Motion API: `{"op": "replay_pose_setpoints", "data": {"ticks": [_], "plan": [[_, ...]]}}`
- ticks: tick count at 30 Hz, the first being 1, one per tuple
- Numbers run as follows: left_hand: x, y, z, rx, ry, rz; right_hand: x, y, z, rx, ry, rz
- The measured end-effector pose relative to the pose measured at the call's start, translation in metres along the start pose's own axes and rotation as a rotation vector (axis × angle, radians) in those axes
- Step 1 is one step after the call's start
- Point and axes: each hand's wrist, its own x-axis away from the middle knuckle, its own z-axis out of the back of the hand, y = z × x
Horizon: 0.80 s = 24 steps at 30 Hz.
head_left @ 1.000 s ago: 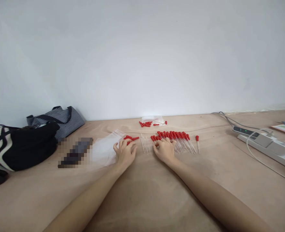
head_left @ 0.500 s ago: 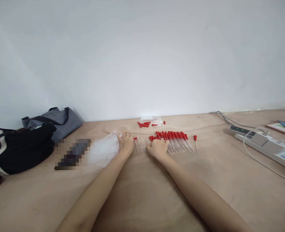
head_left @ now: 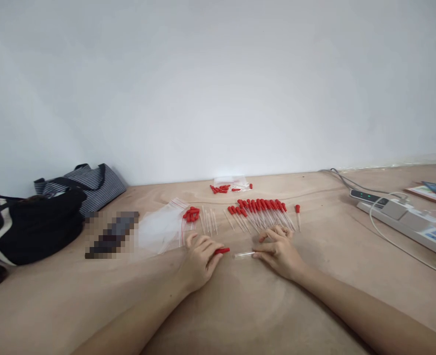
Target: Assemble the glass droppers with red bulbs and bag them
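Note:
Between thumb and fingers, my left hand [head_left: 200,260] pinches a red rubber bulb [head_left: 222,250] that points right. Facing it, my right hand [head_left: 277,251] holds a clear glass dropper tube [head_left: 243,255] by one end, the other end pointing left. A small gap separates tube and bulb. Beyond my left hand lies a heap of loose red bulbs [head_left: 191,214], with several bare glass tubes [head_left: 208,221] beside it. Past my right hand, a row of droppers with red bulbs [head_left: 264,206] lies side by side, and a single dropper [head_left: 298,213] lies to its right.
Clear plastic bags [head_left: 157,228] lie at left, near a pixelated dark object [head_left: 110,235], a black bag [head_left: 44,224] and a striped bag [head_left: 101,190]. More red bulbs [head_left: 220,189] lie near the wall. A power strip [head_left: 406,224] with cables stands at right.
Both hands have come back toward me from the bulbs and tubes. The left now has a red bulb, the right a glass tube. The loose bulb heap has come into sight.

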Motion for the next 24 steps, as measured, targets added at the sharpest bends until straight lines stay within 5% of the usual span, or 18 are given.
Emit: {"op": "replay_pose_setpoints", "data": {"ticks": [13, 24], "plan": [[-0.006, 0.003, -0.002, 0.018, -0.111, -0.008, 0.0, -0.008, 0.003, -0.076, -0.107, 0.002], [-0.01, 0.011, -0.006, 0.074, -0.084, 0.044, -0.003, -0.013, -0.006, -0.125, -0.025, 0.039]]}}
